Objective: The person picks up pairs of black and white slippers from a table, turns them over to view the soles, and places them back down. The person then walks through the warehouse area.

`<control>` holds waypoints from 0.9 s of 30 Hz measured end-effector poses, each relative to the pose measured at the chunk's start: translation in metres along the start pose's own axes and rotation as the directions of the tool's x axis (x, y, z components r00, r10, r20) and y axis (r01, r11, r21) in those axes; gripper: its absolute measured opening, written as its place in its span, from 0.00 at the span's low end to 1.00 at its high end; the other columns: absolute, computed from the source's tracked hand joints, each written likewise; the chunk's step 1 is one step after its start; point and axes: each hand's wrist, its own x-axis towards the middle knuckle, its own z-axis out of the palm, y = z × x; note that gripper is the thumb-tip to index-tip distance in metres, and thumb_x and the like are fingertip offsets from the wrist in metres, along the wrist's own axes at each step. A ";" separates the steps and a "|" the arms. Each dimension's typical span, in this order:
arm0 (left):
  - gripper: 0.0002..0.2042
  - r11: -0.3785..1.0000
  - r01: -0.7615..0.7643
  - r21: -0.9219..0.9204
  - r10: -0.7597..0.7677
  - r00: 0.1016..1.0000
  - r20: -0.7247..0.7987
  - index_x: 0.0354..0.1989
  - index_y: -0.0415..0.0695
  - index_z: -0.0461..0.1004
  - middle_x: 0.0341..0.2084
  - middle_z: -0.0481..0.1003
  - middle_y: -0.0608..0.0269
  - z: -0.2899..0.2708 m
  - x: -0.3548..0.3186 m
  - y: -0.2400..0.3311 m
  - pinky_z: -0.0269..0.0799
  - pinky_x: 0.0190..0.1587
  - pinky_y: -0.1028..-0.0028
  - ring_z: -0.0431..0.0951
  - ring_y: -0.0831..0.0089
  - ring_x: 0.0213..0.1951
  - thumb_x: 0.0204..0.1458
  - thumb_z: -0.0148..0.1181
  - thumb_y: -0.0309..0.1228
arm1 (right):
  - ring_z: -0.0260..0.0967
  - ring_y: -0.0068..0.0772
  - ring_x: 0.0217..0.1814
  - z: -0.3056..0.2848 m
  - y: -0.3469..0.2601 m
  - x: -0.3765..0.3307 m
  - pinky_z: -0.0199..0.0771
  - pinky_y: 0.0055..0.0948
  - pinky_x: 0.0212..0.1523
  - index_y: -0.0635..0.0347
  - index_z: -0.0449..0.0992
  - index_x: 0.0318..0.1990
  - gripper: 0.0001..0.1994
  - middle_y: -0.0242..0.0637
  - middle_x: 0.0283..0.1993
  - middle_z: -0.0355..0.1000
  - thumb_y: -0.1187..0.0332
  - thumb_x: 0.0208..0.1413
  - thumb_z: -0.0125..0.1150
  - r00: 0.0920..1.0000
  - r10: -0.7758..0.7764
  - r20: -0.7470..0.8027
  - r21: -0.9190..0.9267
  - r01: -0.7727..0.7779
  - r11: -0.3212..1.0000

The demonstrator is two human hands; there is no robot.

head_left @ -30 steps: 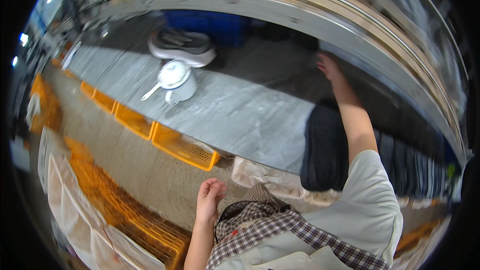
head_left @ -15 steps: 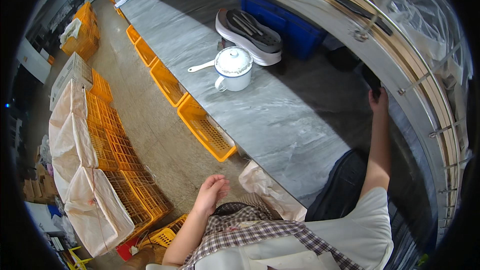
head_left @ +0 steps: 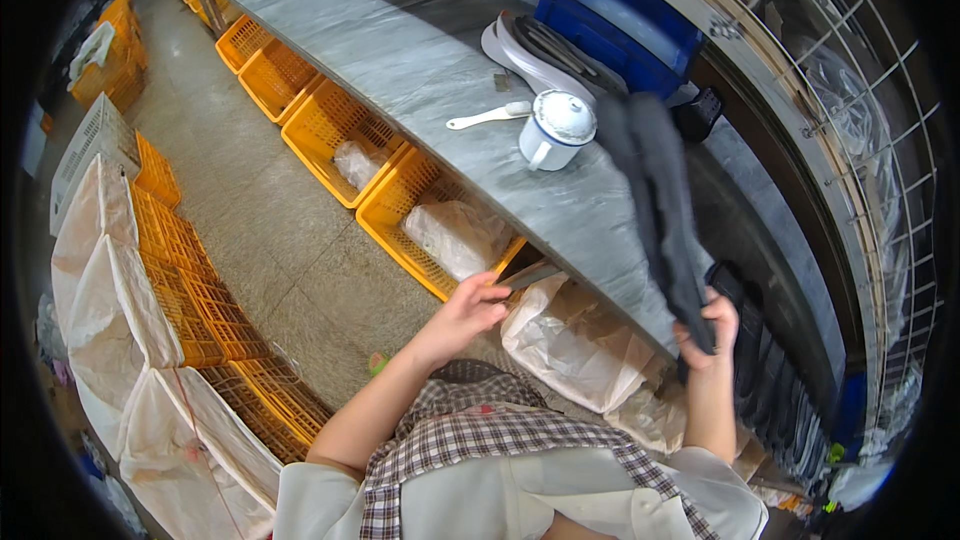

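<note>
My right hand (head_left: 712,330), earlier reaching far right, now grips dark soles (head_left: 677,210) over the table (head_left: 592,232) — my left hand (head_left: 465,318) curls beside a yellow basket (head_left: 394,254) — whether holding anything, I can't tell.

Worn on the head, the wide fisheye camera looks steeply down past the brown-and-white checked fabric apron (head_left: 480,435), very near, onto the bare left hand (head_left: 466,314) and bare right hand (head_left: 718,332), also close; the grey streaked tabletop (head_left: 570,208) recedes toward the upper left, where yellow-orange perforated plastic crates (head_left: 118,80) stand farther off, and straight edges bow
</note>
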 end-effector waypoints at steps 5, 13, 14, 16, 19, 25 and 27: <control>0.39 0.954 -0.154 -0.258 0.167 0.985 0.030 0.67 0.46 0.36 0.63 0.49 0.51 -0.045 -0.019 0.054 0.62 0.57 0.66 0.59 0.62 0.59 0.54 0.56 0.35 | 0.61 0.38 0.58 0.106 0.127 0.004 0.61 0.30 0.58 0.71 0.55 0.61 0.40 0.47 0.57 0.62 0.76 0.30 0.50 0.998 -0.059 -0.033 -0.538 0.032 0.842; 0.24 0.788 -0.386 -0.480 0.249 0.912 -0.325 0.59 0.49 0.52 0.52 0.65 0.59 -0.126 -0.020 0.087 0.69 0.53 0.61 0.68 0.64 0.52 0.57 0.53 0.35 | 0.54 0.37 0.61 0.203 0.228 0.036 0.54 0.33 0.60 0.71 0.50 0.60 0.33 0.47 0.59 0.56 0.54 0.59 0.52 0.927 -0.105 0.361 -0.758 0.357 0.546; 0.24 0.777 -0.407 -0.480 0.302 0.910 -0.284 0.59 0.49 0.52 0.52 0.65 0.59 -0.131 -0.020 0.087 0.69 0.53 0.61 0.69 0.64 0.52 0.57 0.52 0.36 | 0.57 0.31 0.58 0.211 0.230 0.042 0.57 0.31 0.58 0.68 0.58 0.55 0.25 0.43 0.58 0.60 0.57 0.59 0.52 0.944 -0.118 0.309 -0.647 0.299 0.701; 0.24 0.771 -0.405 -0.492 0.321 0.914 -0.249 0.59 0.49 0.52 0.52 0.66 0.59 -0.139 -0.025 0.085 0.69 0.53 0.61 0.70 0.63 0.51 0.57 0.52 0.37 | 0.59 0.26 0.56 0.222 0.228 0.056 0.58 0.29 0.57 0.64 0.65 0.45 0.15 0.40 0.58 0.61 0.62 0.58 0.53 0.946 -0.071 0.317 -0.544 0.243 0.803; 0.24 0.730 -0.387 -0.563 0.335 0.921 -0.199 0.57 0.46 0.56 0.50 0.68 0.59 -0.146 -0.027 0.085 0.71 0.51 0.61 0.71 0.64 0.50 0.56 0.51 0.43 | 0.60 0.23 0.53 0.234 0.223 0.063 0.60 0.27 0.54 0.59 0.65 0.36 0.06 0.39 0.60 0.60 0.69 0.55 0.55 0.940 0.113 0.322 -0.394 0.025 0.919; 0.28 0.735 -0.317 -0.600 0.326 0.940 -0.099 0.56 0.40 0.60 0.47 0.70 0.55 -0.154 -0.020 0.088 0.71 0.51 0.64 0.72 0.63 0.49 0.58 0.40 0.52 | 0.60 0.25 0.53 0.252 0.224 0.065 0.60 0.27 0.54 0.58 0.65 0.33 0.07 0.38 0.59 0.60 0.67 0.55 0.57 0.911 0.096 0.402 -0.443 0.102 0.891; 0.31 0.714 -0.269 -0.646 0.315 0.948 -0.047 0.56 0.38 0.60 0.48 0.69 0.53 -0.153 -0.017 0.085 0.68 0.54 0.65 0.72 0.64 0.50 0.58 0.37 0.54 | 0.59 0.26 0.54 0.254 0.222 0.068 0.59 0.29 0.56 0.58 0.65 0.34 0.09 0.38 0.58 0.61 0.65 0.56 0.57 0.910 0.101 0.403 -0.483 0.118 0.867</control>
